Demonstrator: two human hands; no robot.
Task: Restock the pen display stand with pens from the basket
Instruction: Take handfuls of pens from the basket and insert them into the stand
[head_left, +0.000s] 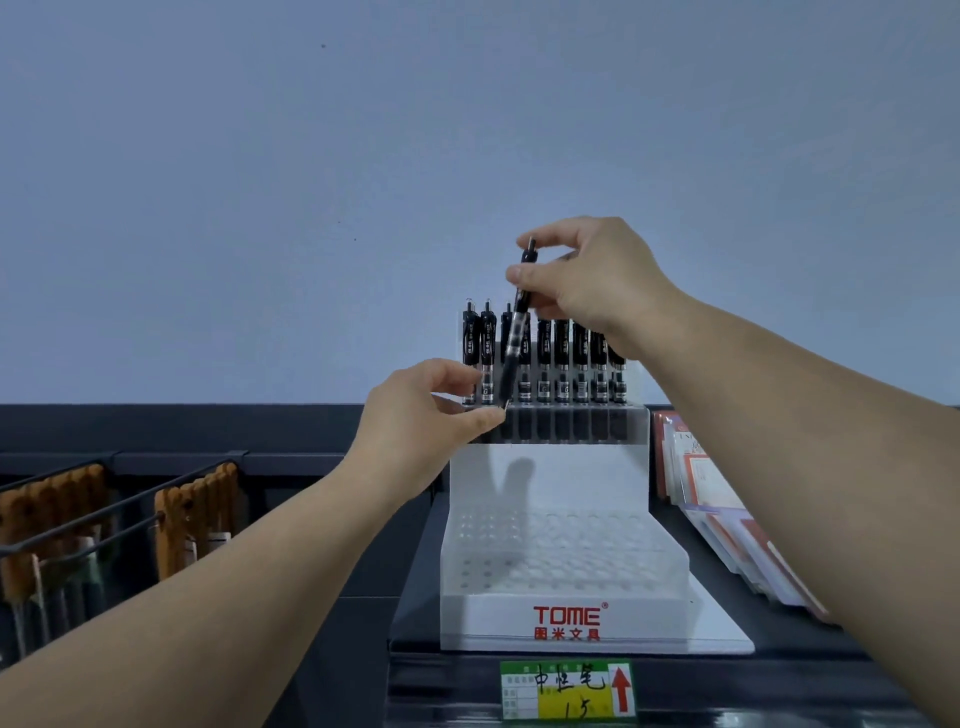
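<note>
Right hand (587, 280) first: from my seat I see it pinching the top of a black pen (514, 338) between thumb and fingers, the pen tilted slightly above the stand's top tier. Left hand (421, 415) has its fingers curled by the pen's lower tip, thumb touching it; I cannot tell whether it truly grips. Behind the pen, a row of black pens (561, 353) stands upright in the white display stand (561, 613), which sits on a dark shelf (363, 623) above a price label (566, 688).

A dark shelf (358, 639) carries the white pen display stand (545, 478), with booklets (717, 499) just beside.
</note>
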